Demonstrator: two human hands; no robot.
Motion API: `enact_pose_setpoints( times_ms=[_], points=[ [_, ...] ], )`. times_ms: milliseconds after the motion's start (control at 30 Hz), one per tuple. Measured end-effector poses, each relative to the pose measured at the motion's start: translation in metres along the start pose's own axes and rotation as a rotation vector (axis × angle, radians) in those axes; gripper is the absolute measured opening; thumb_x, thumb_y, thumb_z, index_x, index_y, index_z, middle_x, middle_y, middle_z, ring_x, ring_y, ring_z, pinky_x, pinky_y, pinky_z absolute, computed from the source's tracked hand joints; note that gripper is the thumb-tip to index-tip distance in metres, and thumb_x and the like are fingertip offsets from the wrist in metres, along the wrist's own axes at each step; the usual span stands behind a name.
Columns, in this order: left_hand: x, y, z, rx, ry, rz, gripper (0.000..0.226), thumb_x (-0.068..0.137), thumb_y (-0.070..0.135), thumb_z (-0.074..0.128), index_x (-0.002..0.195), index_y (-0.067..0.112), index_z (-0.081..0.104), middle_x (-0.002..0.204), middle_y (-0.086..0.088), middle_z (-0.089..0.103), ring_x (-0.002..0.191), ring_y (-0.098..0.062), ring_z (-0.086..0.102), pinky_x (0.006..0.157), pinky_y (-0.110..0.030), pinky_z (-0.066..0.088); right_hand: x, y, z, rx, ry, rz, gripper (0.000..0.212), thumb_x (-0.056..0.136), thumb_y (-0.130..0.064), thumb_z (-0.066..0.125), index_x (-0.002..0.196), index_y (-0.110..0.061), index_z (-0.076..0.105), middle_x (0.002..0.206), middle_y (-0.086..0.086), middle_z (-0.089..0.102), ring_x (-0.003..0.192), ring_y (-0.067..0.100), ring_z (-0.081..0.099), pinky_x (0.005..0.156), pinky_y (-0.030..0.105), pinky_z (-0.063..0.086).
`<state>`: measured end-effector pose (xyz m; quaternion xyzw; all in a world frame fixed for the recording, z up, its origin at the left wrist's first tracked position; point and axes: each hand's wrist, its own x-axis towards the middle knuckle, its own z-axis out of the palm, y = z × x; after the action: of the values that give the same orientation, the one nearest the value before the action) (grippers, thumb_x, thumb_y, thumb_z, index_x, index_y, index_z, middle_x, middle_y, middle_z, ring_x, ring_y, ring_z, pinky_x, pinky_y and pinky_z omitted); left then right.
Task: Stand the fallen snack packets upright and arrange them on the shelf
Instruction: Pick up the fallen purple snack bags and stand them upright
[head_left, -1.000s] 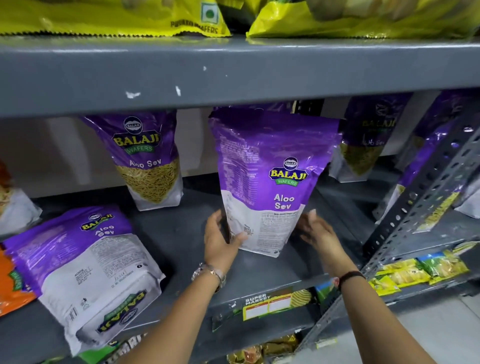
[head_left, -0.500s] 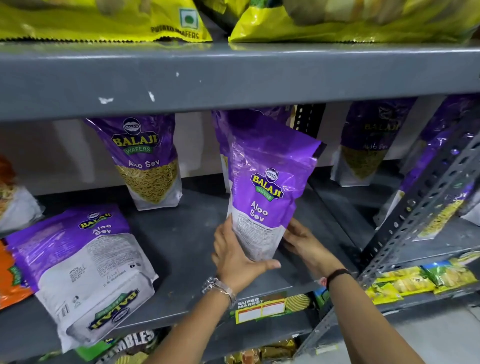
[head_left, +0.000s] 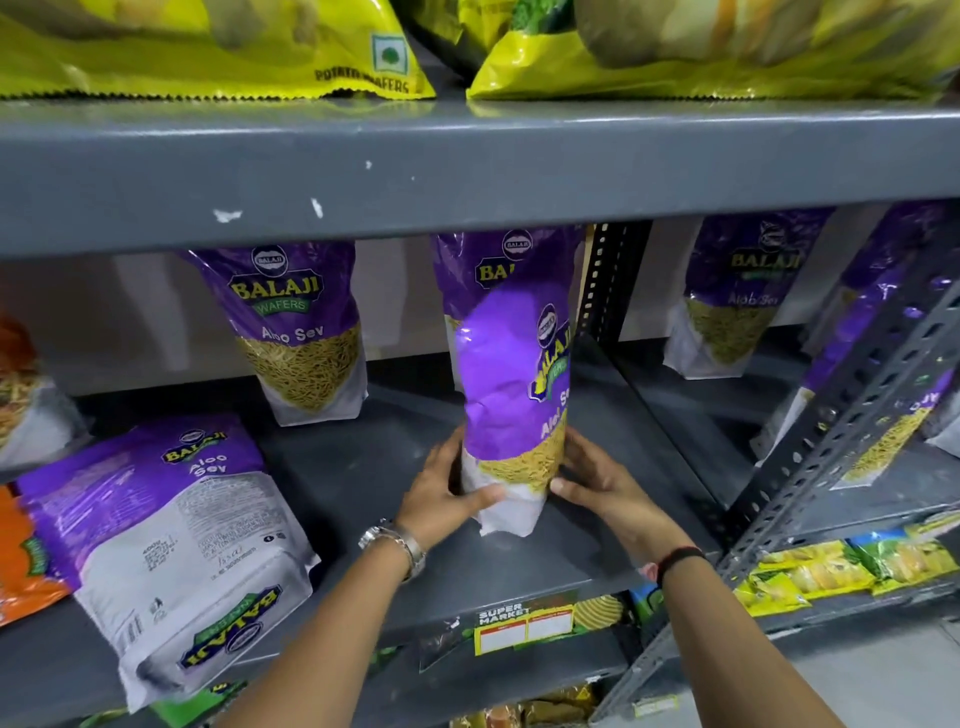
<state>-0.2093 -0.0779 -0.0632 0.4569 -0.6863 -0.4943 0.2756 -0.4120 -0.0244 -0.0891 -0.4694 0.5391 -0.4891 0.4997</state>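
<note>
Both forearms reach up and forward from the bottom of the view onto the grey shelf (head_left: 332, 467). The left hand (head_left: 441, 493) wears a metal wristwatch (head_left: 397, 545); its palm wraps the left side of the held packet (head_left: 511, 395), with the thumb laid across the white base at the front. The right hand (head_left: 605, 488), with a dark band (head_left: 678, 558) at the wrist, cups the packet's right side, fingers curled behind and the thumb pointing in toward the base. Both hands are partly closed around the lower part of this one packet, gripping it between them.

The held packet is a purple Balaji Aloo Sev pouch, upright and turned so that its narrow side faces the camera; the logo runs along its right edge. A clear window near the bottom shows yellow sev, and the white base touches or sits just above the shelf; I cannot tell which. It stands near the middle of the shelf, directly in front of a second upright packet (head_left: 498, 260) of the same kind.

To the left stands another upright packet (head_left: 298, 332) at the back of the shelf. Further left, near the front edge, a fallen packet (head_left: 171, 540) lies flat with its back panel up and its base toward the camera. Yellow wafer bags (head_left: 208, 57) lie on the shelf above.
</note>
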Motion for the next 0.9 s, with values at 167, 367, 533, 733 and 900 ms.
enact_pose_setpoints(
  times_ms=[167,367,533,733,900],
  points=[
    [0.006,-0.006,-0.013,-0.193,-0.018,0.018,0.060,0.078,0.008,0.059,0.130,0.011,0.028,0.126,-0.005,0.048,0.113,-0.016,0.047,0.085,-0.009,0.045,-0.002,-0.002,-0.008,-0.102,0.183,0.028,0.078,0.067,-0.006,0.076,0.130,-0.025,0.034,0.125,-0.008,0.044,0.119,0.015,0.039,0.096,0.025,0.038],
    [0.004,-0.006,0.002,-0.099,0.041,0.039,0.072,0.074,0.011,0.069,0.132,0.013,0.025,0.131,-0.003,0.046,0.120,-0.015,0.045,0.089,-0.012,0.040,0.006,-0.009,0.007,-0.157,0.095,-0.034,0.085,0.065,-0.003,0.077,0.128,-0.033,0.028,0.127,-0.012,0.045,0.120,0.005,0.042,0.092,0.018,0.037],
    [0.010,0.001,0.006,-0.053,0.046,0.060,0.071,0.079,0.007,0.062,0.136,0.011,0.019,0.133,-0.003,0.046,0.117,-0.013,0.044,0.084,-0.010,0.039,0.007,0.001,0.010,-0.171,0.237,-0.068,0.078,0.064,-0.006,0.078,0.122,-0.025,0.029,0.123,-0.001,0.047,0.123,0.018,0.043,0.092,0.027,0.036],
    [-0.003,-0.001,0.006,0.029,0.241,0.046,0.084,0.079,0.015,0.064,0.142,0.012,0.008,0.153,-0.005,0.019,0.139,-0.019,0.022,0.111,-0.031,0.022,-0.008,0.008,0.025,-0.235,0.559,-0.099,0.094,0.058,-0.024,0.084,0.132,-0.014,0.028,0.125,0.000,0.030,0.110,0.016,0.042,0.097,0.032,0.037],
    [-0.020,0.019,-0.030,0.141,0.467,0.153,0.064,0.080,0.006,0.061,0.135,0.006,0.030,0.145,-0.013,0.037,0.134,-0.023,0.034,0.103,-0.013,0.019,-0.035,0.004,0.087,-0.284,0.565,-0.355,0.030,0.068,-0.029,0.066,0.086,-0.025,0.042,0.088,-0.003,0.042,0.074,0.006,0.044,0.067,0.012,0.038]
  ],
)
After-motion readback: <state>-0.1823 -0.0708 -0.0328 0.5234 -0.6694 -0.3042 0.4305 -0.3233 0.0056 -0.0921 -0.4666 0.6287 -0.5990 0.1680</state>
